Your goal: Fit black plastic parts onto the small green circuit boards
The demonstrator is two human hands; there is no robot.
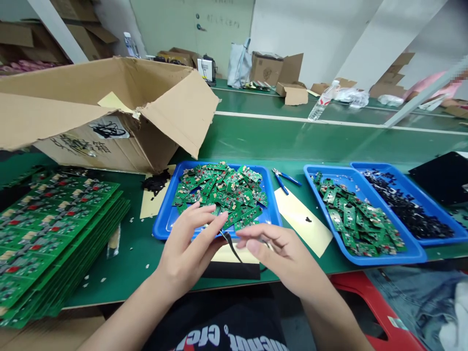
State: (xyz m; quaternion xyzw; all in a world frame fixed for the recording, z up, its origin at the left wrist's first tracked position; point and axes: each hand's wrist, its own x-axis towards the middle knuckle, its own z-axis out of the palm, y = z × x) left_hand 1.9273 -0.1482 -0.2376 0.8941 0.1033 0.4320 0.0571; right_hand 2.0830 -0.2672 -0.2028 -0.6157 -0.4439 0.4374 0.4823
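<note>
Green counter, near edge: both hands, left [190, 239] and right [281, 253], pinch a thin black strip [230, 243]; blue tray [164, 219] piled with small boards [219, 190] awaits.

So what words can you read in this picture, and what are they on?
Black shirt: white and red letters, upside down and cut off, not readable.
Cardboard box: black handwritten marks, not readable.
Door at the back: a faint sign, too blurred.
Water bottle: label too small.
</note>
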